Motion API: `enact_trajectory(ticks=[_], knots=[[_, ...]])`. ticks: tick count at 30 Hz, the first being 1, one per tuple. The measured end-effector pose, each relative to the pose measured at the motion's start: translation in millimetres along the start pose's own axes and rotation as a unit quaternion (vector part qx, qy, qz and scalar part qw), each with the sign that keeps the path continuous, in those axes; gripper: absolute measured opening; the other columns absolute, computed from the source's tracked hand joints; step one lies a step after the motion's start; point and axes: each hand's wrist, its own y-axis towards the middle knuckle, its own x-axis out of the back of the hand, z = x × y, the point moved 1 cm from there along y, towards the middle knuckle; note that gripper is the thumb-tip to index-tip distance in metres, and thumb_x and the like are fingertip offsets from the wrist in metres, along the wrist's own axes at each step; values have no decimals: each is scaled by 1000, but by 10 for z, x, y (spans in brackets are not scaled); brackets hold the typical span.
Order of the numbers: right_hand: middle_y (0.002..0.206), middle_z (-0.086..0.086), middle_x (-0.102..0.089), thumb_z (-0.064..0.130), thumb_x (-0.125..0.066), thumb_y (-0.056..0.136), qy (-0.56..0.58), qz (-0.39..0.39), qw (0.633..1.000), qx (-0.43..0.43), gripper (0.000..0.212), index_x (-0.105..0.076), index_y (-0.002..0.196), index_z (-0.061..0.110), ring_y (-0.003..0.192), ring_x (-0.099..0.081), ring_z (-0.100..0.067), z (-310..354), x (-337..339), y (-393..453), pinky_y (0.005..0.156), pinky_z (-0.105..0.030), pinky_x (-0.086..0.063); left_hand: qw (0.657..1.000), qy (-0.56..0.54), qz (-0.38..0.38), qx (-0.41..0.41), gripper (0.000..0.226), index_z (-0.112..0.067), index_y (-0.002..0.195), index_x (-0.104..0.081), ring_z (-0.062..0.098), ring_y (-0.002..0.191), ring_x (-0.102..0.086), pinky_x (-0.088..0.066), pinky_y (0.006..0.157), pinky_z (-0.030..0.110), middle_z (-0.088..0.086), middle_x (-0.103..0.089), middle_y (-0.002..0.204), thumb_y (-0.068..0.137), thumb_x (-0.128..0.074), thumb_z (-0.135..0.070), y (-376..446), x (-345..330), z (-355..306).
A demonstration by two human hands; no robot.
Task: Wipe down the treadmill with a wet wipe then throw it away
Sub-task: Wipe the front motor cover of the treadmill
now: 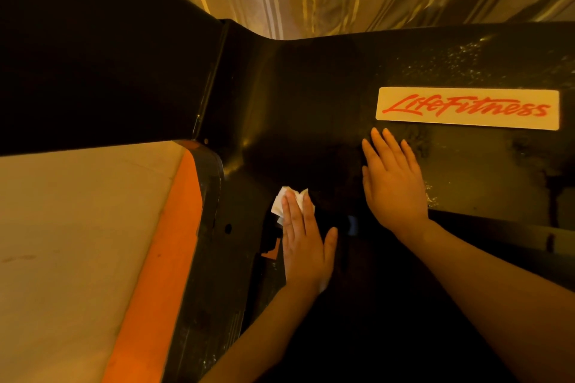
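Below the logo plate (466,108), your flat left hand (303,239) presses the wet wipe (287,200) onto the treadmill (295,87); your right hand (393,177) rests released beside it.

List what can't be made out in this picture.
- Wet wipe, head view: mostly hidden under the left hand.
- Treadmill: cut off by the right and bottom edges; the lower part is lost in darkness.
- Surface under the right hand: covered by the palm.
- No bin is in view.
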Motion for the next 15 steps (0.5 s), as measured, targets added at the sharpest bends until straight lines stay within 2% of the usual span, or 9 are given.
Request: enact_trajectory(ticks=[3, 7, 10, 13, 15], knots=[[153, -15, -36, 22, -48, 99, -1, 5, 1000, -2, 48, -44, 143, 6, 146, -25, -29, 2, 2, -3, 119, -45, -18, 999, 25, 3, -21, 76, -19, 155, 7, 23, 149, 14, -5, 116, 43, 7, 16, 162, 96, -7, -66, 78, 42, -19], [154, -15, -36, 23, -47, 98, -4, 11, 1000, -5, 48, -43, 144, 6, 146, -25, -29, 8, 12, 3, 118, -46, -18, 999, 37, 13, -33, 74, -20, 154, 10, 23, 149, 15, -8, 115, 43, 7, 17, 162, 98, -15, -62, 31, 18, -23], [154, -15, -36, 23, -47, 98, -6, 14, 1000, -6, 49, -44, 144, 6, 146, -25, -29, 15, 16, 3, 118, -46, -18, 998, 39, 34, -43, 80, -23, 153, 16, 21, 148, 18, -10, 115, 43, 5, 19, 162, 95, -27, -58, -105, -68, -60], [153, -15, -36, 22, -48, 98, -2, 13, 1000, -6, 48, -44, 143, 6, 146, -25, -29, 12, 17, 2, 118, -45, -18, 997, 27, 66, -39, 83, -29, 149, 26, 18, 146, 25, -11, 118, 43, 0, 30, 159, 92, -26, -60, -219, -128, -87], [153, -15, -36, 22, -48, 99, -2, 13, 1000, -7, 48, -44, 143, 6, 146, -25, -29, -1, 19, 8, 118, -45, -17, 996, 32, 71, -40, 85, -29, 148, 29, 19, 147, 25, -14, 119, 45, 1, 30, 159, 91, -26, -60, -228, -139, -80]])
